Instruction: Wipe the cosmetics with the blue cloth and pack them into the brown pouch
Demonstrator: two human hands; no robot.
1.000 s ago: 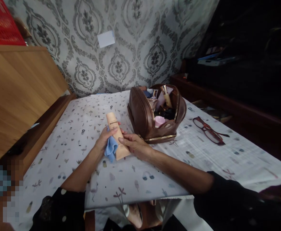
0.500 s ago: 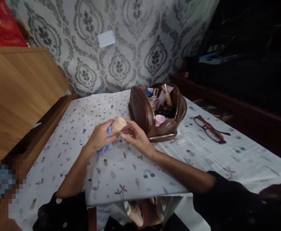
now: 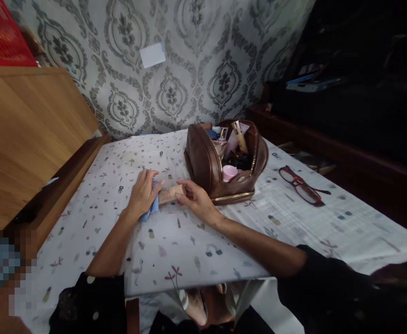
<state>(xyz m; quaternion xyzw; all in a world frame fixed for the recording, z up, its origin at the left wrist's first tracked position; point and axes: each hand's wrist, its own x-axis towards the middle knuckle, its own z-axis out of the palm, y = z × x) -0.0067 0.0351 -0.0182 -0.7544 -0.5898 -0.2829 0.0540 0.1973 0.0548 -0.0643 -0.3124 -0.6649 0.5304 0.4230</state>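
A small beige cosmetic tube (image 3: 168,195) lies level between my hands, just above the patterned cloth. My right hand (image 3: 197,200) pinches its right end with thumb and fingers. A blue cloth (image 3: 151,209) is gripped in my left hand (image 3: 143,194), pressed against the tube's left end, which is hidden from sight. To the right of my hands stands a brown leather makeup bag (image 3: 201,155), unzipped. Inside it are a pink round jar (image 3: 229,173), a gold-capped bottle (image 3: 238,135) and other cosmetics.
Red-brown eyeglasses (image 3: 304,186) lie right of the bag on the printed tablecloth (image 3: 182,260). A wooden panel (image 3: 22,134) borders the table on the left. Behind is a patterned wall (image 3: 170,95); a red plastic basket (image 3: 6,37) sits at the upper left.
The tube has turned from tilted up, its end toward me, to lying level and pointing right. My right hand has closed on its right end; my left hand has shifted slightly left with the cloth.
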